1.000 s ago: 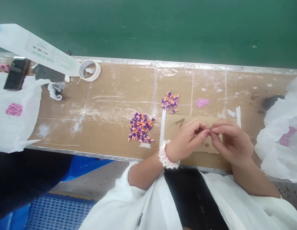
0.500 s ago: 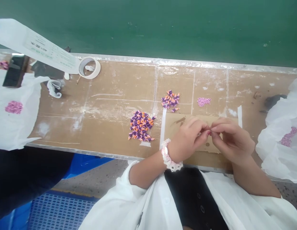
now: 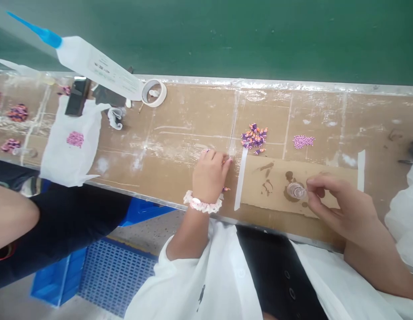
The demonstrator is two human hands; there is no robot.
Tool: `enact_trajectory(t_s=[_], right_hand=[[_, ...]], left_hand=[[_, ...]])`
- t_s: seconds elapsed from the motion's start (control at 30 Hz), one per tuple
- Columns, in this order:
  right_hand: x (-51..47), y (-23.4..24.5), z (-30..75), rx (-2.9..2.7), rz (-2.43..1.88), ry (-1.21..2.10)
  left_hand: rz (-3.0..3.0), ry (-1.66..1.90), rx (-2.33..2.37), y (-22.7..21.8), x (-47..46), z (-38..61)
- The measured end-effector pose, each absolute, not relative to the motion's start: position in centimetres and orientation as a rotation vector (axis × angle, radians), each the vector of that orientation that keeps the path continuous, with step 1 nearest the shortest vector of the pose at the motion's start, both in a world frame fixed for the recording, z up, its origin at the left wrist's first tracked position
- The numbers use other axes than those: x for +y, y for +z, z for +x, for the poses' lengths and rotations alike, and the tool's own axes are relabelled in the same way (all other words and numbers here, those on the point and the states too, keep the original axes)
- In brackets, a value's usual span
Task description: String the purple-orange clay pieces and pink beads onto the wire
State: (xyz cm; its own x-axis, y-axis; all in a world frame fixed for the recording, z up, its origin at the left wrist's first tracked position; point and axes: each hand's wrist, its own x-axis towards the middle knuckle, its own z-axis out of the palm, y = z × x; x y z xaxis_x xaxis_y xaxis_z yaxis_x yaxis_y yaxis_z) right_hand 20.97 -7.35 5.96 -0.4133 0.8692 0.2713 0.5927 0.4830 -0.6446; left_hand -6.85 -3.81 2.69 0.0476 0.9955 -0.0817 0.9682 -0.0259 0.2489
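Observation:
My left hand, with a pale ruffled band at its wrist, lies palm down over a pile of small purple and orange figures. It hides most of that pile; its thumb stands apart from the fingers, and I see nothing held in it. Thumb and forefinger of my right hand are pinched together beside a small clear cup. What they pinch is too small to make out. The cup stands on a stained cardboard sheet. Behind the sheet are a smaller group of figures and a patch of tiny pink pieces.
A white bottle with a blue nozzle leans over the table's back left, near a tape roll and a phone. Pink pieces lie on a white sheet. A person's knee shows at left; white plastic is at right.
My hands have parted: the left moved left onto the larger pile, and the right stays over the cardboard, by the now visible cup. The view has shifted left.

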Motion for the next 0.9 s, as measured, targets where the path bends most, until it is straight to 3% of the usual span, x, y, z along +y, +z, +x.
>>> enact_trajectory(t_s=[0.5, 0.7, 0.9], right_hand=[[-7.1, 5.7, 21.9, -2.268, -1.315, 0.644], [-6.7, 5.7, 21.9, -2.451, -1.234, 0.699], [-6.9, 5.1, 22.0, -2.5, -1.264, 0.749]], left_hand=[[2.093, 0.071, 2.065, 0.5, -3.1, -5.4], [2.163, 0.599, 1.901, 1.5, -3.2, -4.0], [1.787, 0.646, 1.425, 2.4, -3.2, -2.4]])
